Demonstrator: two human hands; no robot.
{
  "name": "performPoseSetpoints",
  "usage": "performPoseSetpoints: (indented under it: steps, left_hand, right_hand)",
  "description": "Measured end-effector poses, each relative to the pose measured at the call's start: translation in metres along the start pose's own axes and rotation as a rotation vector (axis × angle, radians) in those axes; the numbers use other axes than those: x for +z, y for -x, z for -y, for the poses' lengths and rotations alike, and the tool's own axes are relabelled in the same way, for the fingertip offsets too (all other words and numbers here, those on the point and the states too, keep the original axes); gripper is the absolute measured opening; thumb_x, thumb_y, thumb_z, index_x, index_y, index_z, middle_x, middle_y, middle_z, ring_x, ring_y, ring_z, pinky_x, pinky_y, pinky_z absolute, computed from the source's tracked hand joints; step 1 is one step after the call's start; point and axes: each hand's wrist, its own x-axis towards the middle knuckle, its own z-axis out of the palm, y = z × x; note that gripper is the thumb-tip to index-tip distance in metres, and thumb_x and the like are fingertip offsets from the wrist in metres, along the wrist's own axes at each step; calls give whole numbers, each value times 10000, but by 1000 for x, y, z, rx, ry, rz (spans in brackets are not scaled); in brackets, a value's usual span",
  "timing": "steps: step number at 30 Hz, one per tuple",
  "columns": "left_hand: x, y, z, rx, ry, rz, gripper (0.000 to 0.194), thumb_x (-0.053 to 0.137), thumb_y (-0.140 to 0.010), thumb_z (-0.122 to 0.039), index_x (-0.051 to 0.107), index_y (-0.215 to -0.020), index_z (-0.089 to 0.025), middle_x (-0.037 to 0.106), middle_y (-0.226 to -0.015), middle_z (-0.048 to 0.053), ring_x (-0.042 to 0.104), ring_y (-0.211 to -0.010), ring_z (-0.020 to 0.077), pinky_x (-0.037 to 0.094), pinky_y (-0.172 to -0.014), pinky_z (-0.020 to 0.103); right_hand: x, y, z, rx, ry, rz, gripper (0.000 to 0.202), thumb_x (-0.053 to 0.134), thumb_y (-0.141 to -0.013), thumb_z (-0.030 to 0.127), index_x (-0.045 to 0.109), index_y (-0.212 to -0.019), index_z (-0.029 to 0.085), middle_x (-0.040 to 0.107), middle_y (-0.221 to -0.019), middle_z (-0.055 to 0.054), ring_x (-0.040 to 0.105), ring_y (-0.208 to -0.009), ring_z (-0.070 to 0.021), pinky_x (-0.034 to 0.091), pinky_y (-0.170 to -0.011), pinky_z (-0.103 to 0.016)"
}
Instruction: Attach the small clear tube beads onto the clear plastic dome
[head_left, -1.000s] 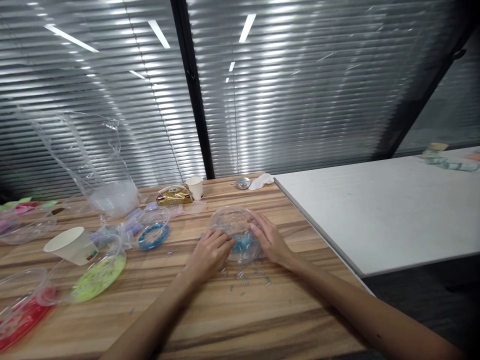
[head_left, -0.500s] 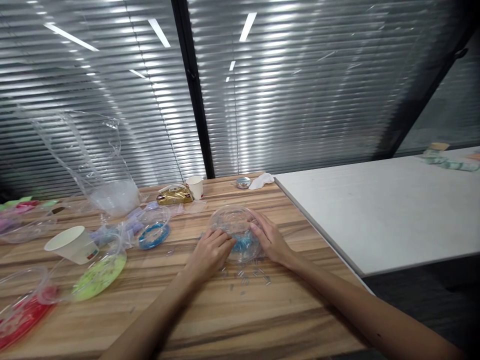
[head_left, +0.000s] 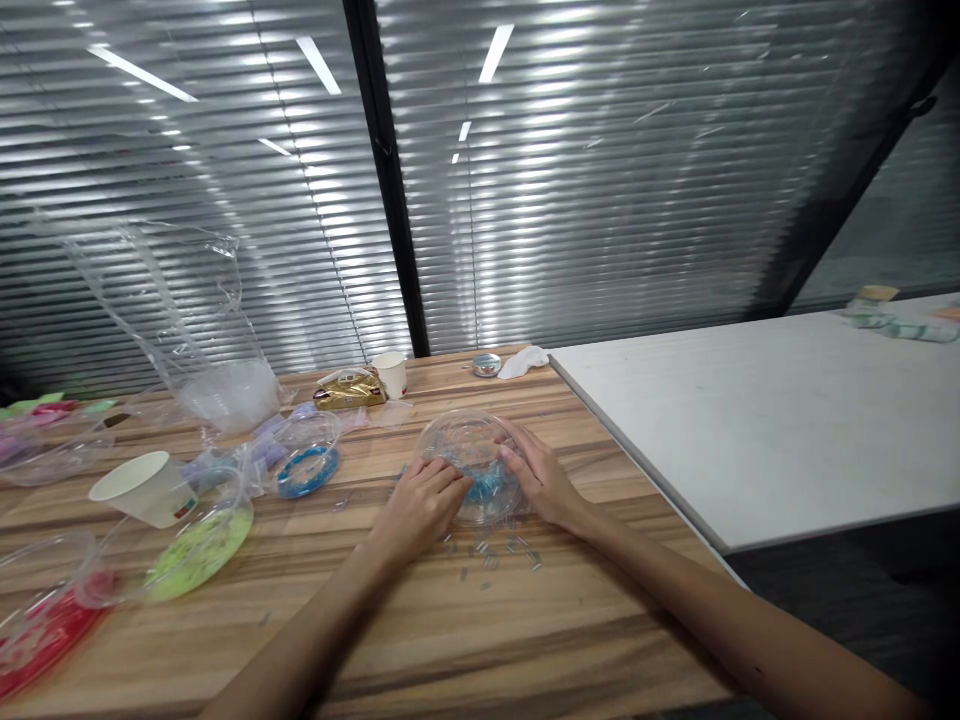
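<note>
Hardly anything differs from half a second ago: the round, clear plastic bowl (head_left: 466, 424) sits in place on the striped wooden table (head_left: 450, 650), small clear pieces (head_left: 487, 556) scattered nearby. The right hand (head_left: 547, 484) grasps its right side; the left hand (head_left: 430, 496) curls over its left, near the blue clump (head_left: 486, 487) inside (whether pinching it, I cannot tell).

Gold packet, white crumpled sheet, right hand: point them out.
Gold packet (head_left: 349, 393), head view: front face.
White crumpled sheet (head_left: 523, 363), head view: middle.
Right hand (head_left: 543, 484), head view: back of hand.
</note>
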Motion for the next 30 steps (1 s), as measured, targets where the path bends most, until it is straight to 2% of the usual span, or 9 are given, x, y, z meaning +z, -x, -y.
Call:
performPoseSetpoints:
  steps: [30]
  left_hand:
    - [-1,-1,-1,-2,1,8,155,438,-916,-116,587,-945,-144,594,-802,36,516,-799,169,369,-745,324]
  right_hand:
    - [-1,0,1,-26,14,0,423,351,-953,345,411,-1356,231,568,-1225,-89,522,-1135,-214,421,-965,-397]
